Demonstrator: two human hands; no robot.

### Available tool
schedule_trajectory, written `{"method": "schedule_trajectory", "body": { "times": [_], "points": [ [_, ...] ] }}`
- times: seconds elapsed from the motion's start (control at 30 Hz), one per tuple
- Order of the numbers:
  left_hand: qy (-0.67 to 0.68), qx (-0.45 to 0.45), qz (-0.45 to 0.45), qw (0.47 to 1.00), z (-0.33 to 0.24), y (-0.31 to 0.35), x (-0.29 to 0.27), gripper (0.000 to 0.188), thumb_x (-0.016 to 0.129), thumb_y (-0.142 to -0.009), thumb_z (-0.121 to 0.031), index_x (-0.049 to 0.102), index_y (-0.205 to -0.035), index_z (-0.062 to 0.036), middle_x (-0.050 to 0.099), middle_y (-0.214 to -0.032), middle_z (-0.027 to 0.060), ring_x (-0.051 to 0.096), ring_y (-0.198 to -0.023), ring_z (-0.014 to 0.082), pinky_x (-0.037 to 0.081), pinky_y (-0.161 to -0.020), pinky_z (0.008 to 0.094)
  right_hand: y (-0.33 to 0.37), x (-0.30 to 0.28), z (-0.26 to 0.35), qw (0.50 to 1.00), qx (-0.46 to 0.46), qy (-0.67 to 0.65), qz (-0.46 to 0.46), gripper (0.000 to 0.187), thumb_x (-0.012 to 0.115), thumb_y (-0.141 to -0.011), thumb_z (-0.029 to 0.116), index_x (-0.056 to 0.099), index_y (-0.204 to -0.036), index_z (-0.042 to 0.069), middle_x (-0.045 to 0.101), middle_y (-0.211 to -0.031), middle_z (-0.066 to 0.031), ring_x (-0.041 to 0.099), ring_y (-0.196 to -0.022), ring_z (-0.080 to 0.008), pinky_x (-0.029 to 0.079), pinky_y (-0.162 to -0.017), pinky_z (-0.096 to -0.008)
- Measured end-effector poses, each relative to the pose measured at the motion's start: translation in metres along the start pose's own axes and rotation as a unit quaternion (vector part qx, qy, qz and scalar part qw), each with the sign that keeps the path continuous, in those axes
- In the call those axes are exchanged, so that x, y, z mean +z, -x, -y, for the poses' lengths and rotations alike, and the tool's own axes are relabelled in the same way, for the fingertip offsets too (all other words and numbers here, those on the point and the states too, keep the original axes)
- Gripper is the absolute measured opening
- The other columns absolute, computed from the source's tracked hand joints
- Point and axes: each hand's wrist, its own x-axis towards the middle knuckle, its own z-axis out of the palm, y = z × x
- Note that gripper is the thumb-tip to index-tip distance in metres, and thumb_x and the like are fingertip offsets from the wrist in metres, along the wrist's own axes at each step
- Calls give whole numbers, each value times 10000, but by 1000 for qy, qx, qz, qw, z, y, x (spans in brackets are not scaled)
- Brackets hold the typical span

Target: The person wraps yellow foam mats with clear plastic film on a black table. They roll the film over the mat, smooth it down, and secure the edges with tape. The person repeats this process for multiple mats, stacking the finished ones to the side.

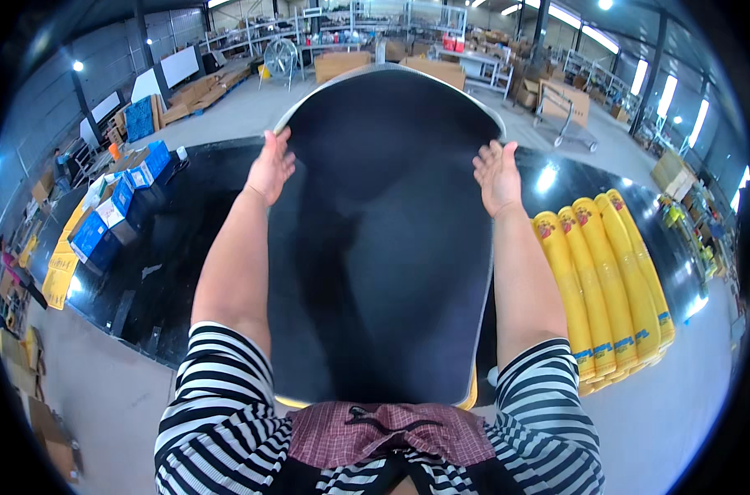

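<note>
Over the glossy black counter [185, 239] I have both arms stretched out, holding a large black sheet [383, 247] with a pale rim, raised so that it stands between me and the counter and reaches from my waist to well past my hands. My left hand [269, 167] grips the sheet's left edge near the far rounded corner, fingers wrapped over the rim. My right hand [497, 175] grips the right edge at about the same height, thumb on the near face. Both hands are closed on the sheet, neither is free.

I judge this to be the spreading step: the sheet is lifted and stretched, not yet laid flat. The next move, as I see it, calls for lowering both hands evenly so the sheet settles square on the counter without folding, and keeping its right edge off the yellow rolls [610, 280] stacked just beside it. Blue boxes [115, 214] sit at the counter's left end, well apart from the sheet.
</note>
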Motion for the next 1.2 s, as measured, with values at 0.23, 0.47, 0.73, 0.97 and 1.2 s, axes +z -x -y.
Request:
{"method": "schedule_trajectory", "body": {
  "times": [0.23, 0.47, 0.73, 0.97, 1.2],
  "points": [
    [-714, -95, -33, 693, 182, 182, -127, 472, 666, -943, -328, 592, -1343, -87, 517, -1468, 266, 541, -1299, 464, 469, -1076, 518, 215, -105, -145, 816, 44, 570, 90, 822, 783, -893, 348, 408, -1548, 21, 431, -1558, -287, 389, -1482, -417, 344, -1210, -463],
    [-636, -175, -73, 748, 156, 330, -103, 493, 689, -894, -170, 582, -1354, -29, 637, -1309, 241, 597, -1237, 416, 482, -1059, 475, 344, -184, -141, 776, 119, 619, 23, 749, 805, -782, 114, 490, -1434, -77, 508, -1461, -290, 468, -1378, -440, 345, -1190, -483],
    [-542, -229, -127, 798, 157, 364, -98, 574, 716, -922, -195, 503, -1432, -39, 680, -1244, 278, 648, -1174, 427, 507, -1020, 478, 349, -153, -152, 701, 133, 700, 30, 816, 827, -772, 48, 441, -1485, -47, 478, -1483, -275, 436, -1392, -434, 318, -1207, -473],
    [-498, -183, -114, 840, 183, 372, -116, 555, 736, -915, -156, 511, -1399, -6, 687, -1211, 288, 650, -1159, 442, 512, -998, 474, 322, -169, -145, 908, 271, 314, -62, 750, 634, -824, -164, 400, -1510, 28, 502, -1491, -200, 518, -1357, -284, 401, -1139, -367],
    [-478, -181, -120, 851, 177, 380, -112, 518, 764, -900, -173, 558, -1345, -5, 698, -1190, 268, 672, -1118, 424, 525, -976, 453, 359, -185, -134, 892, 191, 411, 17, 844, 606, -840, -189, 374, -1606, 79, 448, -1593, -159, 466, -1431, -274, 345, -1183, -338]
  ]
}}
